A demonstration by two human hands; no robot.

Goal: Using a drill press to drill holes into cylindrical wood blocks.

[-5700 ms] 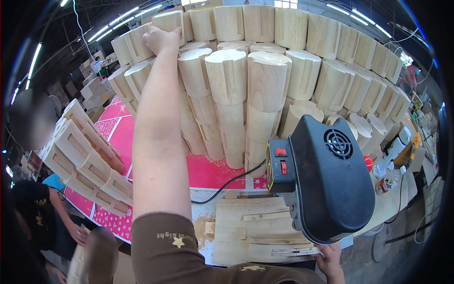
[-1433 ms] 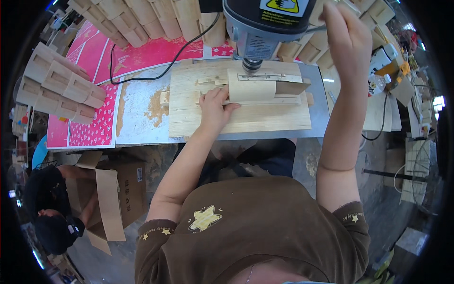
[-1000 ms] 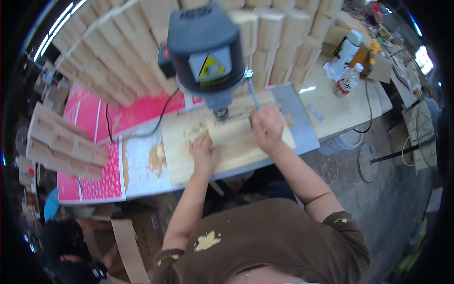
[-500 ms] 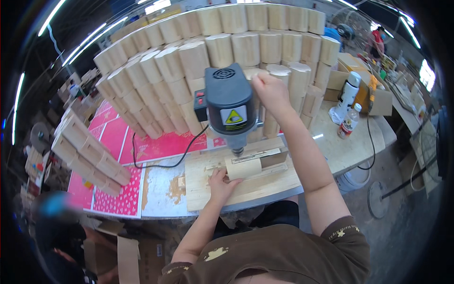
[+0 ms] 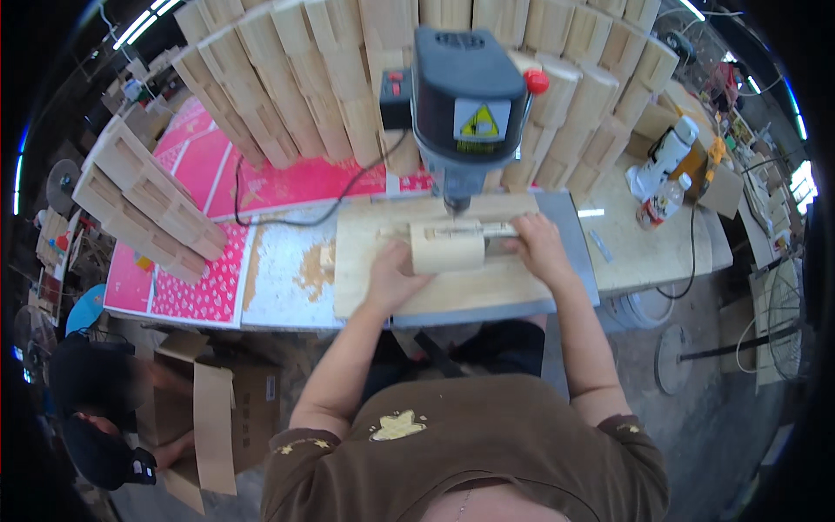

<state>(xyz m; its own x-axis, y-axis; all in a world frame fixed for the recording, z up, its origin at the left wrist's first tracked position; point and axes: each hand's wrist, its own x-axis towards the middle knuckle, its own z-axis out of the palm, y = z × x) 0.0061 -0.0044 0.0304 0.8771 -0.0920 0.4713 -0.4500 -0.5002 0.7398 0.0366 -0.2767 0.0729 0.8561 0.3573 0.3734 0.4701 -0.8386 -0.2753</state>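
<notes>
A pale wooden block (image 5: pixel 446 246) lies on a plywood jig board (image 5: pixel 435 291) under the bit of a grey drill press (image 5: pixel 468 96). My left hand (image 5: pixel 393 276) presses against the block's left end. My right hand (image 5: pixel 539 246) rests on the jig at the block's right end, fingers against it. The drill bit sits just above the block's back edge.
A high wall of stacked wooden blocks (image 5: pixel 313 78) stands behind the press, and more stacks (image 5: pixel 148 200) lie at left on pink sheets. Bottles (image 5: pixel 665 157) stand at right. Another person (image 5: pixel 104 418) crouches by a cardboard box (image 5: pixel 217 409) at lower left.
My right hand has come down from the drill press's side to the jig beside the block. My left hand stays on the block. The view has tilted lower.
</notes>
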